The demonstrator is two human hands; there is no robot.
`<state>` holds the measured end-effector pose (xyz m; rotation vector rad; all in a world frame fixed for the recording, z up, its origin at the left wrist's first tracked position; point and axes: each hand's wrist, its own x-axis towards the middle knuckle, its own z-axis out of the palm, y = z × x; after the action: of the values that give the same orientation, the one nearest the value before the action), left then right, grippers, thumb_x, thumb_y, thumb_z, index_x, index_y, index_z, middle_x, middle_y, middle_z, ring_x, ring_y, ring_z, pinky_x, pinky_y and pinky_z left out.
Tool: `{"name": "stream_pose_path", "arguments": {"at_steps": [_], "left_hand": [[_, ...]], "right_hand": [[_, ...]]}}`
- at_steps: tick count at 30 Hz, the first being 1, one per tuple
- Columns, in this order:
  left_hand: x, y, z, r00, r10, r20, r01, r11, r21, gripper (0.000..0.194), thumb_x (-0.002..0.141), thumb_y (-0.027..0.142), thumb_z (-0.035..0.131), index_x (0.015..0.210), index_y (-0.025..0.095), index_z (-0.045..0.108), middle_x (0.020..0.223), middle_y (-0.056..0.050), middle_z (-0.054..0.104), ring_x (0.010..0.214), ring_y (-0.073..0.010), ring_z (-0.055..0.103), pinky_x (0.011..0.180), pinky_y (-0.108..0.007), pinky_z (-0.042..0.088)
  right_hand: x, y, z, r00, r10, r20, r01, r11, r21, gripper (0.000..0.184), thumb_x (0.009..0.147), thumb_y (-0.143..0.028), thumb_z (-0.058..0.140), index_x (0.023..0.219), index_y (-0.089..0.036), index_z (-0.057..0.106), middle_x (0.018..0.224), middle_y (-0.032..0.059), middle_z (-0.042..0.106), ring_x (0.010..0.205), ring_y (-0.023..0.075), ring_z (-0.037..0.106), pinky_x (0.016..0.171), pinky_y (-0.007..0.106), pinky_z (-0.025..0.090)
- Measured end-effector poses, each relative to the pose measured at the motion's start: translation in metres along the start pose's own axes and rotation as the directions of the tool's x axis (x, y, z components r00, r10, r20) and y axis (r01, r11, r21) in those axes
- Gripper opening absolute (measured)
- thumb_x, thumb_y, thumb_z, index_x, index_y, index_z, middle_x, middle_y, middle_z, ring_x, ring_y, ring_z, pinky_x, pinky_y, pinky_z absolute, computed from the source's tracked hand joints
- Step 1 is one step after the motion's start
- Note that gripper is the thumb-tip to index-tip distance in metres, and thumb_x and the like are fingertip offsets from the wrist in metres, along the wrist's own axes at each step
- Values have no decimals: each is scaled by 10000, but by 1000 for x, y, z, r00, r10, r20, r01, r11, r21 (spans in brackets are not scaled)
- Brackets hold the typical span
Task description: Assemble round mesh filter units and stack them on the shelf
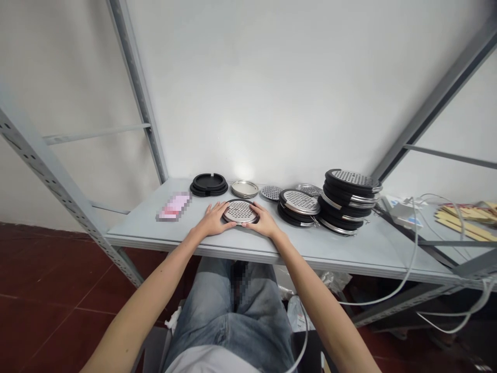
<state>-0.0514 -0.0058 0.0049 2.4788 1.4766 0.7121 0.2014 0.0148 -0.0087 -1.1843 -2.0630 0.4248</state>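
Note:
A round perforated metal plate (240,211) lies flat on the grey shelf in front of me, set in a black ring. My left hand (214,220) grips its left rim, with the thumb at the near edge and the fingers curving round the far side. On the opposite rim, my right hand (263,219) holds it the same way, and the two thumbs come close together at the front. Behind it are a stack of black rings (209,185), a stack of silver metal rings or discs (244,188) and a loose perforated disc (271,192).
To the right stand a short stack (298,207) and a taller stack (347,202) of similar black-rimmed discs. A blurred pink item (174,206) lies at left. Metal uprights frame the shelf (143,228). White cables (413,248) hang near yellow strips (466,220).

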Motion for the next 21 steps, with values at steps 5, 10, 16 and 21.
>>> {"name": "stream_pose_path", "arguments": {"at_steps": [5, 10, 16, 21], "left_hand": [[2, -2, 0, 998, 53, -27, -55, 997, -58, 812, 814, 624, 598, 1475, 226, 343, 1530, -135, 369, 1425, -330, 312, 1167, -561, 205], [4, -5, 2, 991, 90, -100, -99, 991, -93, 813, 774, 589, 669, 1433, 183, 421, 1491, -159, 424, 1381, -331, 389, 1148, -502, 308], [3, -2, 1, 983, 93, -156, -112, 987, -119, 781, 759, 575, 688, 1397, 179, 475, 1450, -148, 481, 1339, -323, 452, 1130, -466, 365], [6, -6, 6, 976, 3, -219, -34, 989, -141, 629, 864, 530, 577, 1359, 149, 510, 1387, -144, 549, 1288, -297, 513, 1110, -450, 394]], "right_hand": [[-1, -4, -3, 1000, 21, 11, -21, 1000, 12, 1013, 591, -656, 773, 1387, -87, 511, 1489, 228, 396, 1371, 379, 397, 1154, 506, 302], [0, -4, -4, 998, 41, 40, -44, 997, 64, 1021, 592, -645, 779, 1405, -99, 489, 1518, 220, 350, 1382, 374, 383, 1153, 502, 302], [4, 0, -4, 999, 22, 38, -27, 990, 135, 986, 586, -598, 809, 1381, -92, 517, 1466, 225, 431, 1419, 375, 312, 1157, 511, 284], [4, 3, -6, 996, 93, -14, -90, 982, 164, 950, 602, -552, 820, 1393, -130, 506, 1492, 210, 399, 1418, 363, 319, 1160, 515, 265]]}}
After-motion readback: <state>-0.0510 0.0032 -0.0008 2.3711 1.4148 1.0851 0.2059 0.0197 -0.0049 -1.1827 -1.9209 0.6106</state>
